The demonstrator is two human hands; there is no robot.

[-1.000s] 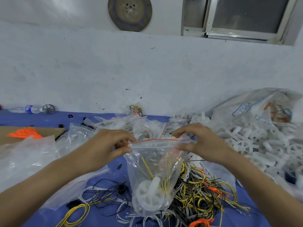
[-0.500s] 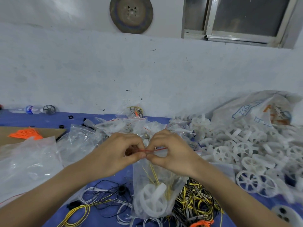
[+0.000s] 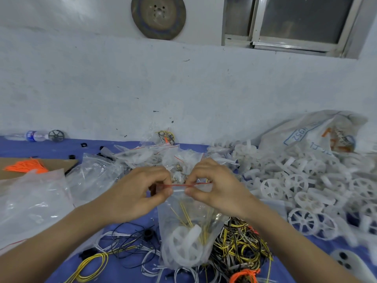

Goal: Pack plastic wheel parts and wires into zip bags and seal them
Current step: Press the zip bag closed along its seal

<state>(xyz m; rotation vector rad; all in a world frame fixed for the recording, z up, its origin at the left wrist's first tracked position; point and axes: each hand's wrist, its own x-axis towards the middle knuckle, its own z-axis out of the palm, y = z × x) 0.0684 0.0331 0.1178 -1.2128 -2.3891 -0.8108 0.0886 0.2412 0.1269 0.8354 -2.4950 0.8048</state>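
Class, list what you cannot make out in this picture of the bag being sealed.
All in the head view:
Whether the zip is fully shut: left hand and right hand cover much of it.
How many wires are in the bag: crumpled plastic blurs them.
Sack print: too small, folded.
White disc, bottom right: blurred.

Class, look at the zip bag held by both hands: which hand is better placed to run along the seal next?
Probably the right hand: more red zip strip shows beyond its pinch, while the left hand pinches near the left edge of the zip bag and can anchor.
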